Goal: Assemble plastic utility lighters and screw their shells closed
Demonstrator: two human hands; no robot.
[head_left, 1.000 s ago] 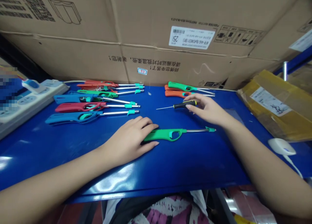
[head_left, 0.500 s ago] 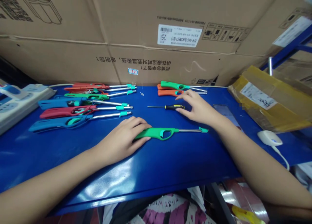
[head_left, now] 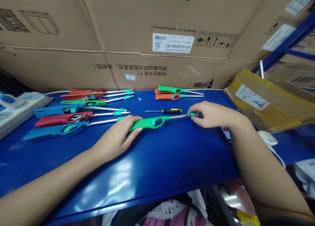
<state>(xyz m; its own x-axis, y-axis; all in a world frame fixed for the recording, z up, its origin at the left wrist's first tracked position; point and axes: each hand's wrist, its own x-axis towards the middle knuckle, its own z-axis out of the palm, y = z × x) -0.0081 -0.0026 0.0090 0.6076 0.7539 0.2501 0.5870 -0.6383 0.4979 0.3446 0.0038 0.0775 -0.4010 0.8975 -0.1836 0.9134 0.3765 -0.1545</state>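
My left hand (head_left: pixel 118 135) is closed round the handle end of a green long-necked lighter (head_left: pixel 150 122) that lies across the blue table (head_left: pixel 159 163). My right hand (head_left: pixel 211 114) pinches the teal tip at the far end of the lighter's metal tube. A small screwdriver with a black and yellow handle (head_left: pixel 169 111) lies just behind the lighter, untouched.
Several blue, red and green lighters (head_left: pixel 73 111) lie in a row at the left. Two more, green and orange (head_left: pixel 172 93), rest by the cardboard boxes (head_left: pixel 147 39) at the back. A white power strip (head_left: pixel 17 108) is far left; a yellow parcel (head_left: pixel 265 101) and white mouse (head_left: pixel 267 137) right.
My right hand let go of the screwdriver and moved to the lighter's tip. The green lighter shifted away from me, toward the screwdriver. My left hand stayed on the handle.
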